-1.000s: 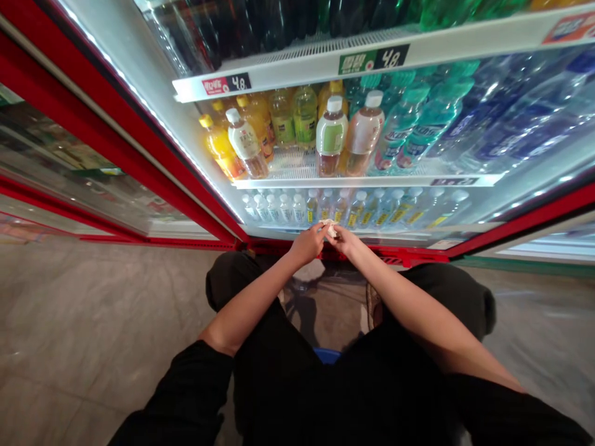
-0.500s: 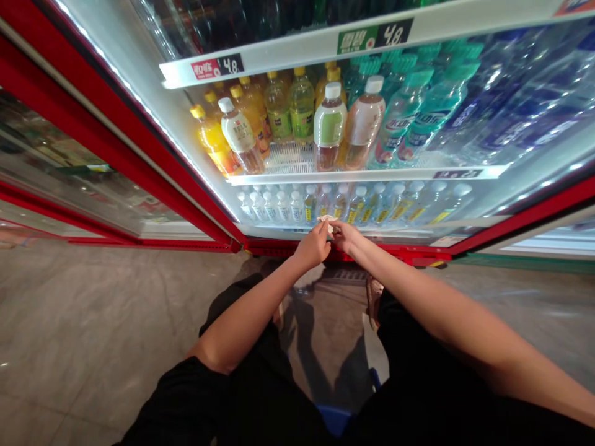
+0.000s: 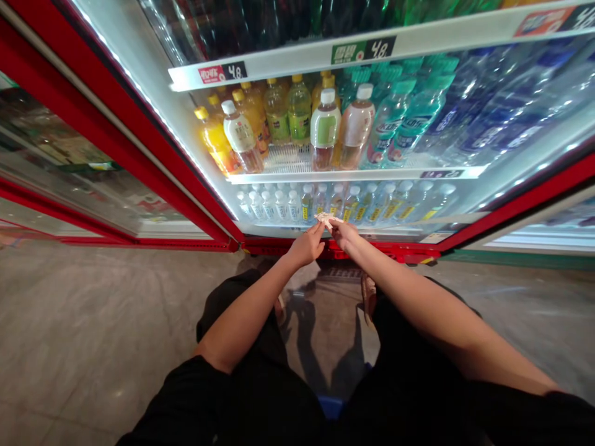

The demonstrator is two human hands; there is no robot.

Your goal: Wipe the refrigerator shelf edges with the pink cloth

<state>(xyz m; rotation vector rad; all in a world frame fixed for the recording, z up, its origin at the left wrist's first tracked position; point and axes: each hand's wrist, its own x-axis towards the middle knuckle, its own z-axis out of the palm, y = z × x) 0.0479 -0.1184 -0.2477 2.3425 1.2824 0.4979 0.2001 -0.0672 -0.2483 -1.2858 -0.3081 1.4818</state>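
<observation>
A small, crumpled, pale piece of cloth or tissue (image 3: 330, 219) is between my hands, just in front of the fridge's bottom shelf. My right hand (image 3: 344, 235) is closed on its right side. From the left, my left hand (image 3: 305, 246) reaches it with fingers pressed together, the fingertips at its edge. Right behind the hands stands a row of small clear bottles with yellow labels (image 3: 353, 204). White-labelled bottles (image 3: 279, 204) continue that row to the left.
The red-framed fridge (image 3: 385, 249) stands open before me. Its middle shelf (image 3: 357, 175) holds juice, tea (image 3: 325, 130), teal (image 3: 413, 118) and blue-capped bottles. Price tags (image 3: 362, 49) line the shelf above. My knees are apart over the grey floor (image 3: 116, 328), with a blue thing (image 3: 331, 407) below me.
My left hand has shifted slightly left, its fingers straighter, and more of the pale piece shows. My view has turned slightly right, so the right-hand bottles sit further left.
</observation>
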